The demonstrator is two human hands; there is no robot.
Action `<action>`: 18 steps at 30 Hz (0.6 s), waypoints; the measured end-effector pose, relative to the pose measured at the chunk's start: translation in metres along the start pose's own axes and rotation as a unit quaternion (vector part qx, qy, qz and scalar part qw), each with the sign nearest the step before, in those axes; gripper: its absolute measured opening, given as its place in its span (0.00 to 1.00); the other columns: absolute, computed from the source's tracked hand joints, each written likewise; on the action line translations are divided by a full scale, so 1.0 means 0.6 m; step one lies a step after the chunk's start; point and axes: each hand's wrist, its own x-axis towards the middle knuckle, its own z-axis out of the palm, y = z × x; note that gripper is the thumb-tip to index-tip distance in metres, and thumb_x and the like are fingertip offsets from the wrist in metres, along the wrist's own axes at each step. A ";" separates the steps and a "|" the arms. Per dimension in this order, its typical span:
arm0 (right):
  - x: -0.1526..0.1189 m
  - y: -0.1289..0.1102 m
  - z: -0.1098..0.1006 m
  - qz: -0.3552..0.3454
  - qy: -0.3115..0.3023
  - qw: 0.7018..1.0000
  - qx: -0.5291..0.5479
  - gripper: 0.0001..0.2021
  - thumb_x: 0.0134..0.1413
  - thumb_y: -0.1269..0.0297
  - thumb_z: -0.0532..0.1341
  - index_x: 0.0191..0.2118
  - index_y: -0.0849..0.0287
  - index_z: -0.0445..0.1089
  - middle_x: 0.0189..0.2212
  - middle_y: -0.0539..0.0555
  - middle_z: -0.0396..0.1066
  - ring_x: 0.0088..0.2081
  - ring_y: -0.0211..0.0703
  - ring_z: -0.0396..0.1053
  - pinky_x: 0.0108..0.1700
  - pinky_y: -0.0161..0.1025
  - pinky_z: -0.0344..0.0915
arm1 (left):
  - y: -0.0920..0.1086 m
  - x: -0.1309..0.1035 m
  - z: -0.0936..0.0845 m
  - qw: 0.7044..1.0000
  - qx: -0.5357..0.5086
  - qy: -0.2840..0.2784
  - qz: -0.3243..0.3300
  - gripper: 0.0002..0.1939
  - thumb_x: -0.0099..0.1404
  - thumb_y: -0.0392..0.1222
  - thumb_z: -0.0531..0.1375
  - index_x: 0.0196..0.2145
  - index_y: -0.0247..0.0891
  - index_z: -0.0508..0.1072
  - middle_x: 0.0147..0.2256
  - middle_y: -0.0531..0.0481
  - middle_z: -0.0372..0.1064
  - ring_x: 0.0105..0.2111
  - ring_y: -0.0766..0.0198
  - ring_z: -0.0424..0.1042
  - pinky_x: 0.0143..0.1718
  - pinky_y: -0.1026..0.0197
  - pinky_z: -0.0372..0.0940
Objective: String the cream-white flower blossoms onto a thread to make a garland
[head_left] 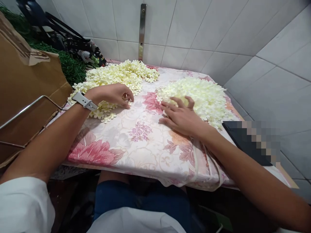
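White shirt (pixel 136 221) nearest, flowers (pixel 206 95) lie at right grip (pixel 181 119).

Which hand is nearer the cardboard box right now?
Left. The left hand is beyond the cardboard box's right side, at the left flower pile; the right hand is farther across the tablecloth, at the right flower pile.

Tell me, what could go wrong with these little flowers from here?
The watch on the left wrist sits over the left flower pile, so it might brush loose blossoms aside. The right hand, fingers spread at the edge of the right flower pile, could nudge some out of place. Only a strip of tablecloth parts the piles, so a careless sweep might mix them.
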 end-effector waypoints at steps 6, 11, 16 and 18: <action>-0.010 0.048 -0.018 0.046 0.078 0.996 0.006 0.20 0.70 0.54 0.50 0.46 0.56 0.77 0.55 0.61 0.72 0.60 0.66 0.58 0.58 0.63 0.44 | 0.005 0.002 0.006 0.998 0.023 0.047 0.024 0.10 0.58 0.39 0.63 0.37 0.36 0.81 0.36 0.43 0.79 0.33 0.60 0.74 0.35 0.61 0.60; 0.001 0.010 -0.032 0.047 0.193 0.976 0.090 0.18 0.67 0.49 0.56 0.47 0.56 0.75 0.45 0.60 0.76 0.51 0.57 0.67 0.54 0.55 0.51 | 0.049 0.004 0.027 0.983 -0.090 0.139 0.079 0.13 0.66 0.46 0.59 0.32 0.34 0.78 0.26 0.47 0.73 0.25 0.65 0.67 0.29 0.62 0.57; 0.012 -0.026 -0.024 0.040 0.120 0.937 0.326 0.18 0.68 0.49 0.54 0.36 0.60 0.70 0.29 0.52 0.71 0.30 0.39 0.66 0.34 0.37 0.59 | 0.149 -0.002 0.110 0.932 -0.254 0.206 0.155 0.15 0.69 0.47 0.56 0.31 0.35 0.73 0.26 0.49 0.70 0.27 0.66 0.67 0.30 0.64 0.60; 0.013 -0.030 -0.020 0.046 0.104 0.930 0.350 0.19 0.69 0.52 0.52 0.29 0.59 0.65 0.23 0.48 0.65 0.25 0.36 0.60 0.30 0.35 0.54 | 0.173 -0.005 0.137 0.912 -0.326 0.207 0.142 0.16 0.70 0.49 0.55 0.31 0.35 0.72 0.26 0.50 0.69 0.27 0.66 0.67 0.30 0.64 0.61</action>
